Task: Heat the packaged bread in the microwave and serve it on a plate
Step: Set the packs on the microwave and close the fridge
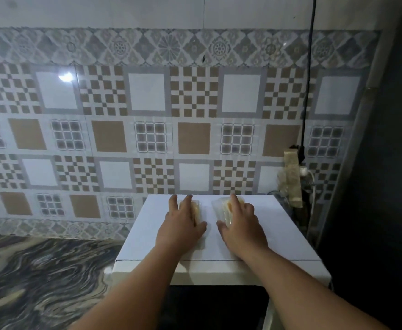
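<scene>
Two clear-wrapped packs of yellowish bread lie side by side on the white top of the microwave (278, 234). My left hand (182, 225) lies over the left bread pack (196, 210), fingers stretched along it and thumb at its near right corner. My right hand (241, 225) covers the right bread pack (223, 208), fingers curving over its far end and thumb at its near left corner. Most of each pack is hidden under the hands. The dark door front of the microwave (214, 306) shows below its top edge.
A patterned tile wall (147, 115) stands right behind the microwave. A marbled dark countertop (40, 282) spreads to the left. A black cable (307, 91) hangs down at the right toward a socket and some clutter (292, 182). A dark surface (385, 186) fills the right side.
</scene>
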